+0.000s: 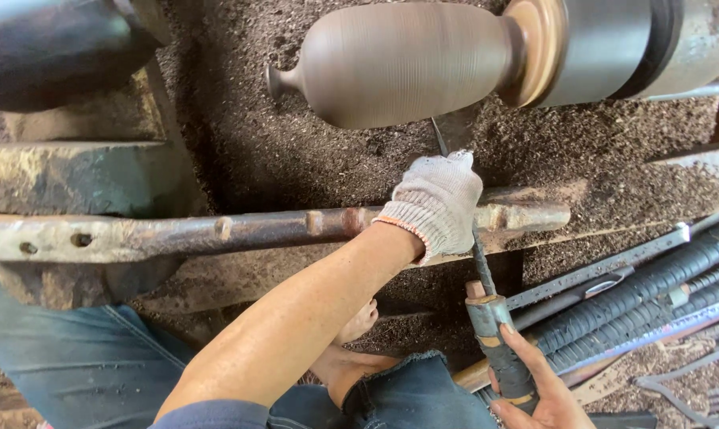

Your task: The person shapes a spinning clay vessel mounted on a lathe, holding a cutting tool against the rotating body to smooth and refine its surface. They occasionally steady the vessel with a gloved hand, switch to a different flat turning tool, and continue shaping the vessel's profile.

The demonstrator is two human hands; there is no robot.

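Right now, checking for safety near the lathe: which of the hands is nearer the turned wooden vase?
Left. The gloved left hand sits on the tool rest just below the vase; the bare right hand grips the tool handle far lower.

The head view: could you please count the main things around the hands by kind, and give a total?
Turned vase-shaped wooden piece on the lathe: 1
Rusty metal rest bar: 1
Chisel, steadied by the gloved left hand and held at the handle by the bare right hand: 1
White knit glove: 1
Spare long tools with wrapped handles at the right: about 4, overlapping
Total: about 8
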